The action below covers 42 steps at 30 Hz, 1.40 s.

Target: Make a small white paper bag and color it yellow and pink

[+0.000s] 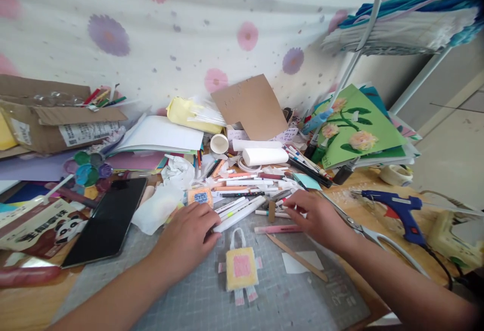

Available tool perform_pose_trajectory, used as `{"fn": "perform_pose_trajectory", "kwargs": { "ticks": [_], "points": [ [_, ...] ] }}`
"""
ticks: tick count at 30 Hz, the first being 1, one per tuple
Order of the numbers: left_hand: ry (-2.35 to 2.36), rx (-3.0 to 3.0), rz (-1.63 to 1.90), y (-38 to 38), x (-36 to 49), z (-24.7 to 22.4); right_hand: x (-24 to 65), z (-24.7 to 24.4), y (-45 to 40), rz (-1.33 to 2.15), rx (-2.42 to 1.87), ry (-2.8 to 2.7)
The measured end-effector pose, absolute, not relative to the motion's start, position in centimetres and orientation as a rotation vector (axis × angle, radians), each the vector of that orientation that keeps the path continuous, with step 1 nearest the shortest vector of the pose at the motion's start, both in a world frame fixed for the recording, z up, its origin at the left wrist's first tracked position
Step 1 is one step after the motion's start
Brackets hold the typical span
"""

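Note:
My left hand [189, 233] rests at the near edge of the pen pile, thumb apart from its loosely bent fingers, close to the end of a white marker [242, 213]. It appears to hold nothing. Over the right part of the pile, my right hand [315, 217] reaches among the pens with its fingers apart. A pink marker [278, 229] lies just below those fingers. Between my hands, a small yellow square paper figure [242, 269] with a pink centre, a white loop on top and little striped limbs lies flat on the grey cutting mat [189, 301].
A wooden stick [297, 258] lies across a white paper scrap [302, 262]. Scissors [363, 230] and a blue glue gun [404, 210] are at the right. A black phone [106, 222] lies at the left, near crumpled tissue [157, 210]. Behind stand a cardboard box [49, 119] and paper stacks.

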<state>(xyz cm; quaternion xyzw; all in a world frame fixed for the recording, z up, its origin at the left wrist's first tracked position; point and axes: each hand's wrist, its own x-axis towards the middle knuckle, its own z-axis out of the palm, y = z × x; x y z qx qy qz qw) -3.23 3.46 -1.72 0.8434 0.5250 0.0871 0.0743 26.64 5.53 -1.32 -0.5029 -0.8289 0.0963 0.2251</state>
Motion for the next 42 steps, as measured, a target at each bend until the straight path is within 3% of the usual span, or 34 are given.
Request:
{"fn": "perform_pose_trajectory", "kwargs": {
  "ticks": [8, 17, 29, 42],
  "points": [
    [1.611, 2.507, 0.248, 3.3, -3.1, -1.5, 25.2, -0.7, 12.4, 0.093, -1.563, -2.416],
    [1.630, 2.471, 0.223, 3.3, -3.2, -1.2, 22.4, -0.8, 14.7, 0.002, -1.714, -2.586],
    [1.608, 2.479, 0.249, 3.5, -3.4, -1.3, 34.2, 3.0, 14.8, -0.091, -2.206, -2.256],
    [1.582, 2.488, 0.222, 3.6, -3.4, -1.3, 36.0, 1.7, 15.5, -0.017, -2.301, -2.197]
  ]
}}
